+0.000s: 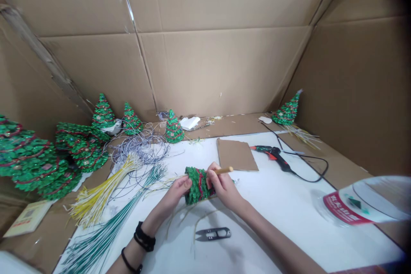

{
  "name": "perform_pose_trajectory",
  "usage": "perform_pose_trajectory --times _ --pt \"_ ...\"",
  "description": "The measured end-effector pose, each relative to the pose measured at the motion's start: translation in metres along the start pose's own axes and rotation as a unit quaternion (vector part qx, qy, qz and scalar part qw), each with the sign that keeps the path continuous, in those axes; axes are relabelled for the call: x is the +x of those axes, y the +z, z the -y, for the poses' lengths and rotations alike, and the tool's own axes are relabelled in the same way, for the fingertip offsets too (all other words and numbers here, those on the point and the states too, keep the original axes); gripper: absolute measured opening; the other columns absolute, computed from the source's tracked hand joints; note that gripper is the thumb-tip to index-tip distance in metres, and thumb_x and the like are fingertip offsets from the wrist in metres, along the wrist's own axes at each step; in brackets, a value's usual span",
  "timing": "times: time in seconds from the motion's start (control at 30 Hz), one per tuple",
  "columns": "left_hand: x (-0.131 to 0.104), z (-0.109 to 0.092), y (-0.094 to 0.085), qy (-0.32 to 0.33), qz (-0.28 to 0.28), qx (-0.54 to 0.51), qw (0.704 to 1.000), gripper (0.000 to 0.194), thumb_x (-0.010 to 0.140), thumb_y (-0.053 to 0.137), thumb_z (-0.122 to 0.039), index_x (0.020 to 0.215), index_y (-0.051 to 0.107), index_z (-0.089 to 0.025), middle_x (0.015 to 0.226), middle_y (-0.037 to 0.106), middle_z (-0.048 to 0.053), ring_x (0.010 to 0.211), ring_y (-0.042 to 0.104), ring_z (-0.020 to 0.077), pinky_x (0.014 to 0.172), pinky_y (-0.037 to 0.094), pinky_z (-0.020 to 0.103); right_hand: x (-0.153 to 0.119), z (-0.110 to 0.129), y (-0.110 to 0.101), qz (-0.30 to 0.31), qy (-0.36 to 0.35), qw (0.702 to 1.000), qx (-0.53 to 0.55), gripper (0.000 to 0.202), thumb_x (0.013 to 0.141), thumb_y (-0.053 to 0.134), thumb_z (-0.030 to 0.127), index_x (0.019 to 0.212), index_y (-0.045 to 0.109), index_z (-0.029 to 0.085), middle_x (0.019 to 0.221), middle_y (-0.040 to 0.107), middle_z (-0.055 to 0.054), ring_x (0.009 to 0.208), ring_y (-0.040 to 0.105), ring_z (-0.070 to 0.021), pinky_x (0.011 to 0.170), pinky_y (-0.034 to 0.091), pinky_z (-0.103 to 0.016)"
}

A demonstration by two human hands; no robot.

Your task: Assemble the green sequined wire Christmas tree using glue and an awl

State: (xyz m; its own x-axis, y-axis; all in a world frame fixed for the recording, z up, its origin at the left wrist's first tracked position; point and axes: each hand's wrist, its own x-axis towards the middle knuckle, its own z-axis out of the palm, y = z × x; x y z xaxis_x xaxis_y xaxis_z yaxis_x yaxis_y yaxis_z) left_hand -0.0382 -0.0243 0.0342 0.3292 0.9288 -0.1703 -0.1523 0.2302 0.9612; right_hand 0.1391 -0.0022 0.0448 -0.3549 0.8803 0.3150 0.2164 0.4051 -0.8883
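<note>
A small green Christmas tree [193, 193] with red trim lies on its side above the white tabletop. My left hand [177, 192] is closed on its left end, thumb on top. In my right hand [221, 184] is a thin tool with a light wooden handle [224, 170], pinched between thumb and fingers; its tip is hidden against the tree's right part. Thin yellowish wires [205, 215] trail below the tree. Just under the hands lie black thread snips [213, 234], touched by neither hand.
Bundles of yellow-white wires [102, 195] and green wires [109, 222] lie left, beside tangled purple cord [141, 145]. Finished trees [81, 147] stand around the edges. A cardboard piece [237, 154], a glue gun [274, 156] and a large plastic bottle [356, 205] are right.
</note>
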Motion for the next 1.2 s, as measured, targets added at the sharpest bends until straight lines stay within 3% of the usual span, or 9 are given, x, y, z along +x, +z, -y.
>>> perform_pose_trajectory --times 0.23,0.47,0.57,0.67,0.73,0.83,0.97,1.1,1.2 --pt "0.001 0.002 0.0 0.018 -0.005 0.012 1.0 0.046 0.073 0.059 -0.057 0.085 0.064 -0.013 0.065 0.055 0.0 0.062 0.047 0.0128 0.063 0.037 0.024 0.001 0.003 0.0 -0.003 -0.004 1.0 0.002 0.031 0.095 0.027 0.037 0.071 0.038 0.022 0.056 0.048 0.003 0.053 0.045 -0.0137 0.06 0.036 -0.028" --pt "0.002 -0.003 -0.002 0.008 0.006 0.051 0.999 0.05 0.069 0.058 -0.064 0.065 0.048 -0.015 0.053 0.031 -0.008 0.048 0.023 0.0063 0.047 0.018 0.021 0.003 -0.001 -0.001 0.002 -0.01 0.998 0.058 0.03 0.094 0.03 0.042 0.074 0.038 0.022 0.053 0.047 0.005 0.052 0.043 -0.0123 0.059 0.036 -0.026" --pt "0.002 -0.005 -0.004 0.02 -0.011 0.111 0.994 0.049 0.072 0.053 -0.065 0.063 0.042 -0.017 0.053 0.023 -0.009 0.048 0.017 0.0069 0.045 0.014 0.022 0.004 -0.002 -0.004 -0.004 -0.016 0.997 0.081 0.031 0.093 0.033 0.043 0.073 0.041 0.021 0.053 0.047 0.005 0.052 0.044 -0.012 0.058 0.037 -0.026" --pt "-0.001 -0.009 -0.005 0.071 -0.03 0.248 0.966 0.047 0.08 0.041 -0.062 0.062 0.041 -0.018 0.055 0.027 -0.007 0.049 0.023 0.0084 0.048 0.018 0.022 0.004 -0.003 -0.006 -0.054 -0.041 0.994 0.082 0.04 0.092 0.036 0.045 0.062 0.043 0.02 0.055 0.046 0.003 0.053 0.045 -0.0117 0.059 0.038 -0.026" --pt "-0.005 -0.014 -0.007 0.12 -0.066 0.402 0.905 0.047 0.085 0.035 -0.056 0.059 0.042 -0.018 0.054 0.034 -0.005 0.051 0.03 0.0099 0.051 0.021 0.023 0.004 -0.004 -0.006 -0.075 -0.048 0.991 0.096 0.041 0.091 0.038 0.046 0.059 0.043 0.02 0.054 0.044 0.003 0.052 0.045 -0.0116 0.059 0.038 -0.026" --pt "-0.014 -0.026 -0.018 0.159 -0.155 0.618 0.754 0.042 0.088 0.036 -0.046 0.06 0.05 -0.018 0.053 0.048 -0.001 0.052 0.041 0.0129 0.054 0.02 0.025 0.005 -0.007 -0.005 -0.082 -0.047 0.988 0.124 0.038 0.09 0.039 0.048 0.065 0.044 0.02 0.049 0.041 0.006 0.048 0.043 -0.0118 0.057 0.038 -0.026" --pt "-0.025 -0.039 -0.059 0.174 -0.337 0.714 0.589 0.041 0.09 0.034 -0.038 0.064 0.059 -0.019 0.056 0.059 0.004 0.051 0.047 0.016 0.052 0.017 0.026 0.005 -0.008 -0.006 -0.092 -0.051 0.986 0.125 0.036 0.088 0.041 0.05 0.069 0.047 0.019 0.047 0.041 0.006 0.048 0.042 -0.0118 0.057 0.037 -0.026" --pt "-0.03 -0.045 -0.095 0.199 -0.493 0.693 0.487 0.04 0.09 0.035 -0.034 0.072 0.066 -0.017 0.062 0.064 0.008 0.058 0.051 0.0199 0.055 0.025 0.028 0.005 -0.007 -0.005 -0.088 -0.06 0.988 0.112 0.037 0.088 0.042 0.048 0.066 0.047 0.019 0.049 0.042 0.005 0.049 0.043 -0.0116 0.056 0.036 -0.025" --pt "-0.025 -0.041 -0.074 0.336 -0.475 0.676 0.453 0.032 0.089 0.037 -0.028 0.098 0.066 -0.016 0.084 0.067 0.01 0.079 0.054 0.0238 0.072 0.034 0.035 0.005 -0.008 -0.004 -0.083 -0.066 0.989 0.106 0.035 0.088 0.042 0.047 0.068 0.047 0.019 0.049 0.042 0.006 0.048 0.043 -0.0114 0.054 0.036 -0.025"
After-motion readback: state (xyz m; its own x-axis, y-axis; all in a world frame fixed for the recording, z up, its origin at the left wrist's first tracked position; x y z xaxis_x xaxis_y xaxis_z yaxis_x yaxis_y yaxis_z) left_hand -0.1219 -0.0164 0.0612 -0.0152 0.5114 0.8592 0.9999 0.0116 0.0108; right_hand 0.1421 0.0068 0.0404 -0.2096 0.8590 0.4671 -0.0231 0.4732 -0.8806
